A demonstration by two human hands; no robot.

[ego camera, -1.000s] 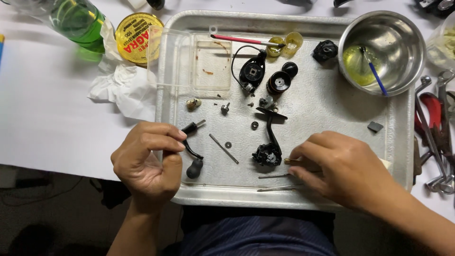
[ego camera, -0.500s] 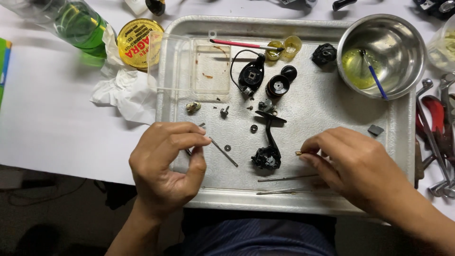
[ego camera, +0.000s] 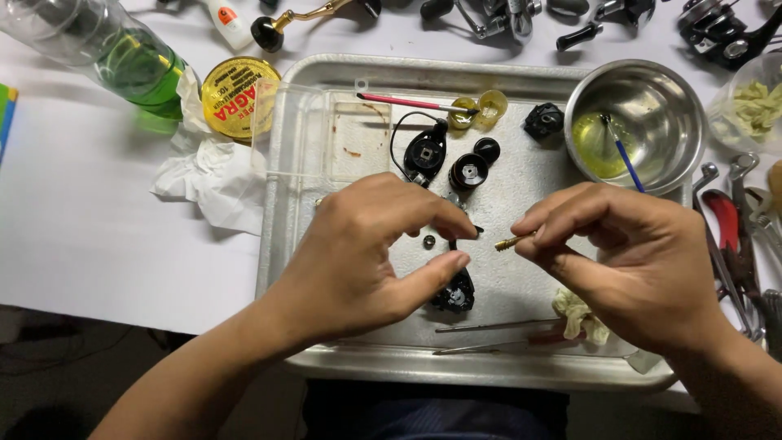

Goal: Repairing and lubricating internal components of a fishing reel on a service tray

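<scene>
Both hands hover over a metal tray (ego camera: 489, 371) of black fishing-reel parts. My right hand (ego camera: 635, 261) pinches a small brass pin (ego camera: 511, 241) between thumb and forefinger, its tip pointing left. My left hand (ego camera: 366, 253) pinches a small dark part (ego camera: 476, 231) at its fingertips, just left of the pin and apart from it. A black reel body piece (ego camera: 454, 295) lies under the left thumb. A tiny washer (ego camera: 429, 241) rests on the tray beside it.
A steel bowl (ego camera: 635, 122) with yellow liquid and a blue brush sits at the tray's back right. Pliers and tools (ego camera: 733, 236) lie right of the tray. Crumpled tissue (ego camera: 208, 183), a yellow tin (ego camera: 238, 96) and a green bottle (ego camera: 106, 49) stand to the left. Thin rods (ego camera: 497, 326) lie near the tray's front.
Both hands have lifted off the tray and come together at its middle. The right hand now holds up the brass pin; the left fingertips have moved right toward it.
</scene>
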